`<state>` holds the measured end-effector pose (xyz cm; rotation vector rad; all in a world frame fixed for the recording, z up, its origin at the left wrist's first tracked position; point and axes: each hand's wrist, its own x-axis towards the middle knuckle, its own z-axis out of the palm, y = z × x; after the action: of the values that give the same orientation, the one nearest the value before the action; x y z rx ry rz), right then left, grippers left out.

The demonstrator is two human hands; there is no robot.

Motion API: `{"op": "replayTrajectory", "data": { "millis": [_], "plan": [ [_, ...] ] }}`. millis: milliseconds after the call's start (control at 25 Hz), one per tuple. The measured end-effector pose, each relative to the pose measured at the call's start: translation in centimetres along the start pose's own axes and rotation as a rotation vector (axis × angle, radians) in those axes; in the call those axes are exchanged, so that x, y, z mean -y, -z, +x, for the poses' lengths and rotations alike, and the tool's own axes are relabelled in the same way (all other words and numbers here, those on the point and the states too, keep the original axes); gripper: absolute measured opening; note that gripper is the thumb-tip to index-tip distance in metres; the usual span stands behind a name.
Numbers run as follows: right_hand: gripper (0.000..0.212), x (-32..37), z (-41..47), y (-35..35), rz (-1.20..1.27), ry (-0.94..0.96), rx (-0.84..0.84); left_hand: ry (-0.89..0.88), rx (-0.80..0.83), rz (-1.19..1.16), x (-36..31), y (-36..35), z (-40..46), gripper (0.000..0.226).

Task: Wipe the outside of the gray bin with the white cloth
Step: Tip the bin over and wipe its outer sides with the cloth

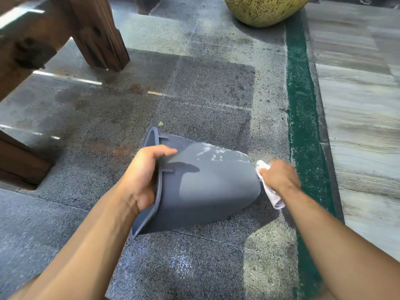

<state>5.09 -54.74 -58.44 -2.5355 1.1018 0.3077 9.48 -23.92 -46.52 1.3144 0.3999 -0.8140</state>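
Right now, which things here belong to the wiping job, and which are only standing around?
Part of the job:
gray bin
white cloth
left hand, gripping the bin's rim
right hand, holding the cloth at the bin's base

Just around:
wooden post
yellow speckled pot
green strip

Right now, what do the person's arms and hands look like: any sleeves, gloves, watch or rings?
Both forearms are bare to the bottom of the frame: no sleeves visible. The left hand and right hand wear no gloves. No watch, bracelet or ring shows, though the right hand is motion-blurred.
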Motion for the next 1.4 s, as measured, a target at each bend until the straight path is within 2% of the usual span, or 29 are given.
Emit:
{"op": "replayTrajectory", "data": {
  "millis": [120, 400, 560, 680, 840, 1200, 1320, 1400],
  "plan": [
    [0.025, 0.2, -0.2, 1.7, 0.048, 0.023, -0.041, -0.043, -0.069, -0.030, 0.1, -0.3, -0.1, 0.049],
    [0.033, 3.9, -2.9, 5.8, 0.371, 0.154, -0.201, -0.094, -0.090, -0.034, 0.1, -1.4, 0.4, 0.046],
    [0.029, 5.5, -4.6, 7.1, 0.504, 0.240, -0.247, -0.140, -0.116, -0.095, 0.0, -1.6, 0.3, 0.049],
    [0.033, 7.0, -6.2, 7.5, 0.540, 0.312, -0.250, -0.170, -0.147, -0.109, 0.3, -2.0, 0.5, 0.054],
    [0.041, 9.1, -9.0, 6.6, 0.534, 0.389, -0.259, -0.124, -0.148, -0.058, 0.6, -2.6, 0.5, 0.063],
    [0.060, 12.7, -12.5, 4.9, 0.497, 0.517, -0.110, -0.178, -0.132, -0.069, 0.9, -4.6, 0.1, 0.062],
    [0.045, 12.1, -11.9, 4.6, 0.610, 0.596, -0.025, -0.198, -0.127, -0.087, 0.9, -4.2, 0.2, 0.065],
    [0.035, 11.8, -11.2, 4.3, 0.737, 0.584, 0.090, -0.214, -0.136, -0.076, 1.0, -4.0, 0.3, 0.063]
  ]
}}
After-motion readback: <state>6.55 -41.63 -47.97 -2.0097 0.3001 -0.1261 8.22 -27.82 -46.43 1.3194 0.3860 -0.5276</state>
